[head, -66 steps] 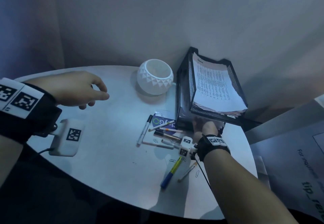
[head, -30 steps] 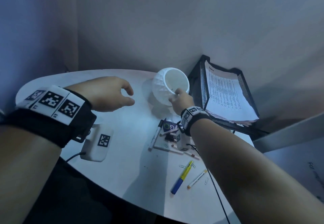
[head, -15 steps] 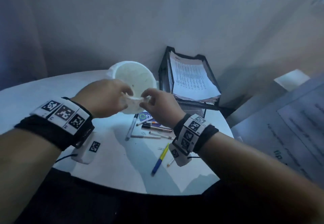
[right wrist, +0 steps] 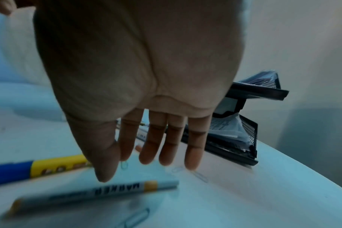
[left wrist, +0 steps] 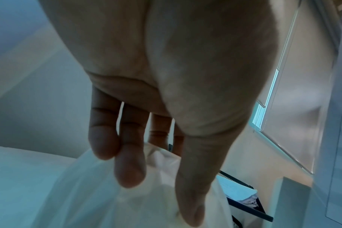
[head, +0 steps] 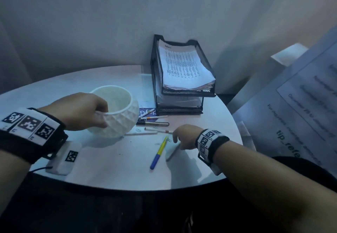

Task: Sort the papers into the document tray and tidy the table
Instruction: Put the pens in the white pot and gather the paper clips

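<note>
- Left hand [head: 78, 112] grips the near rim of the white faceted bowl [head: 120, 117], thumb inside the rim and fingers [left wrist: 130, 168] against the outer wall, as the left wrist view shows.
- Right hand [head: 184, 137] hangs palm down just over the worktop [head: 109, 168], fingers [right wrist: 150, 148] straight and loosely spread, grasping nothing; whether the tips touch the surface cannot be told.
- Taking the document tray [head: 207, 92] as the landmark: it is a black mesh stack standing at the far right of the worktop against the wall, and the papers [head: 184, 68] fill its top tier, with more sheets in the tier under it.
- Directly in front of the tray a cluster of pens [head: 155, 123] lies across a blue card [head: 145, 112].
- Nearer the person than that cluster, a blue and yellow marker [head: 158, 152] lies at a slant, and a grey marker [right wrist: 100, 192] lies just beside it under the right hand.
- Several paper clips [right wrist: 200, 175] are scattered around these two markers.
- Left of the tray, beyond the pens, stands the bowl, its base close to one white pen [head: 142, 133].
- Far left of the tray, at the near edge, a white device [head: 63, 158] with a black square tag and a cable lies flat.
</note>
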The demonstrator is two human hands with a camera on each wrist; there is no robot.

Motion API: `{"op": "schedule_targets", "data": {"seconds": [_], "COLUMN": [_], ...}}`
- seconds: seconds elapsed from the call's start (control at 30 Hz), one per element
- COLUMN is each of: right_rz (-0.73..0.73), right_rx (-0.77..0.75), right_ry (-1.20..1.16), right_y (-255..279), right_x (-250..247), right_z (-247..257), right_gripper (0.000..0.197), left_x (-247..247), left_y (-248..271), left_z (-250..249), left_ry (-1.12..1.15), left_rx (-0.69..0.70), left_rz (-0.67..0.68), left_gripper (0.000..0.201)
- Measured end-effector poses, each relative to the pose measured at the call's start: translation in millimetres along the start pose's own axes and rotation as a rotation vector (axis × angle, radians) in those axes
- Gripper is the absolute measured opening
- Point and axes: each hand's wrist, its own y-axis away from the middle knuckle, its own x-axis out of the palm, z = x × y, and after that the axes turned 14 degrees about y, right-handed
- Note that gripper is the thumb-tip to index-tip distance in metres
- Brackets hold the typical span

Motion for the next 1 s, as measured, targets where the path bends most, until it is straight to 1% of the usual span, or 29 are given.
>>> {"op": "schedule_targets", "data": {"seconds": [0.07, 0.17, 0.23, 0.33, 0.4, 0.43, 0.5, 0.57, 0.63, 0.77, 0.87, 1.0], "right_rz": [0.024, 0.036, 0.009, 0.01, 0.016, -0.002, -0.071, -0.156, -0.21, -0.246, -0.252, -0.228], "right_rx": [-0.045, -0.072, -0.05, -0.01, 0.035, 0.067, 0.131, 0.164, 0.167, 0.086, 0.082, 0.109], "right_ry": [0.071, 0.195, 0.224, 0.173, 0.058, -0.009, -0.103, -0.144, -0.144, -0.017, 0.054, 0.056], "right_y": [-4.5, -10.0, -12.6, -14.7, -15.3, -16.6, -20.0, -24.6, -29.9, -46.2, -59.8, -67.3], "right_x": [8.1, 20.3, 26.6, 24.9, 15.4, 9.6, -2.6, -12.1, -17.5, -13.2, -4.1, -0.4], "right_z": [4.3, 11.2, 10.0, -1.1, -11.6, -16.3, -20.2, -14.9, -2.9, 22.3, 34.5, 41.6], "right_gripper": [0.036, 0.022, 0.015, 0.023, 0.013, 0.014, 0.023, 0.023, 0.019, 0.008, 0.012, 0.016], "left_x": [3.5, 4.0, 1.7, -5.1, -10.4, -13.2, -17.5, -19.7, -19.8, -16.7, -12.8, -8.5], "left_y": [-1.2, -4.6, -5.8, -4.2, -2.3, -1.2, 1.0, 2.0, 1.9, 1.3, 2.6, 3.8], "left_z": [-2.1, 0.0, 4.0, 11.7, 18.1, 21.1, 26.5, 30.4, 32.8, 34.1, 33.2, 32.7], "left_ry": [-0.008, -0.002, 0.004, 0.025, 0.05, 0.065, 0.083, 0.086, 0.08, 0.081, 0.082, 0.087], "left_rx": [0.007, 0.012, 0.016, 0.019, 0.021, 0.021, 0.019, 0.018, 0.013, 0.004, 0.011, 0.01], "left_rz": [0.025, 0.039, 0.039, 0.021, 0.008, 0.002, -0.009, -0.017, -0.013, 0.009, 0.027, 0.069], "left_gripper": [0.013, 0.013, 0.014, 0.015, 0.015, 0.015, 0.015, 0.016, 0.017, 0.018, 0.017, 0.016]}}
